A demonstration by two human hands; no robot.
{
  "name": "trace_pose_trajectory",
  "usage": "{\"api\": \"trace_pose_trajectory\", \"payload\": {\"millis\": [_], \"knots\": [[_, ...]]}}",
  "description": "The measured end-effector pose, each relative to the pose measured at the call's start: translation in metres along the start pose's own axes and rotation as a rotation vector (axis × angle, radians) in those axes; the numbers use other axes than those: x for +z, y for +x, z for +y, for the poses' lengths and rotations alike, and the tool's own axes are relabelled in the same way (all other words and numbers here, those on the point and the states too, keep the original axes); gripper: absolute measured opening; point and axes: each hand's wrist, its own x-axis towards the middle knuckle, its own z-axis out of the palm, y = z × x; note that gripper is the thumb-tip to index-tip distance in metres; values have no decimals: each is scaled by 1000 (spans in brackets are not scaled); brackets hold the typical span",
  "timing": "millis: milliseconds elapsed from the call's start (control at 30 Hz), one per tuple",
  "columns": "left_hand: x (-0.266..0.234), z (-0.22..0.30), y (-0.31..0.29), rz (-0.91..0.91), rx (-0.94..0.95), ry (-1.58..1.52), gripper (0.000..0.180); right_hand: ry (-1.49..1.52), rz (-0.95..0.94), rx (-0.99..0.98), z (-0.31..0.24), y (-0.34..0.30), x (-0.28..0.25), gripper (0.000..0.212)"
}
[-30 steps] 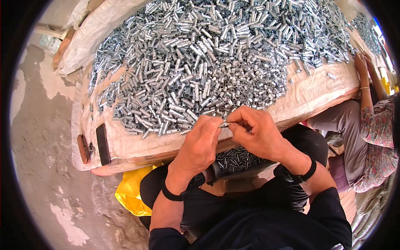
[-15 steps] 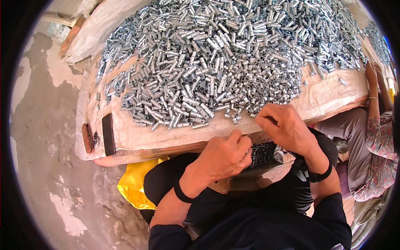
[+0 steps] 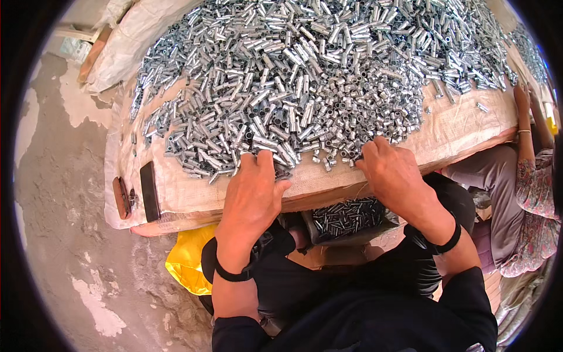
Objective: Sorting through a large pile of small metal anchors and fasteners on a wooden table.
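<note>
A broad heap of long metal tubes (image 3: 258,111) lies on the cloth-covered table. Short metal rings (image 3: 375,105) form a denser patch to the right, at the heap's near edge. My left hand (image 3: 251,190) reaches onto the tubes at the front, its thumb spread away from the fingers; the fingertips are partly hidden among the tubes. At the near side of the rings is my right hand (image 3: 396,179), with fingers bent and drawn together; whatever sits between its fingertips is hidden. Below the table edge, between my knees, stands a dark container (image 3: 314,232) of small dark metal pins (image 3: 349,218).
A black phone (image 3: 150,190) and a brown case (image 3: 121,198) rest at the table's left end. Beneath hangs a yellow bag (image 3: 190,258). At the right sits another person (image 3: 531,188), arms at the table edge. Pale sacking (image 3: 135,41) lies at the back left.
My hands were close together over the table's front edge. The left has moved left and forward onto the tubes, its fingers opening out; the right has shifted slightly forward to the rings.
</note>
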Motion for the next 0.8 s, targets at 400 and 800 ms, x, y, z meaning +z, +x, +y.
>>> {"api": "trace_pose_trajectory", "payload": {"millis": [400,800], "knots": [[40,29,24,181,82,-165,53,18,24,-73,0,8,6,24],[16,24,19,160,199,-151,47,-55,-25,-83,4,6,-1,28]]}}
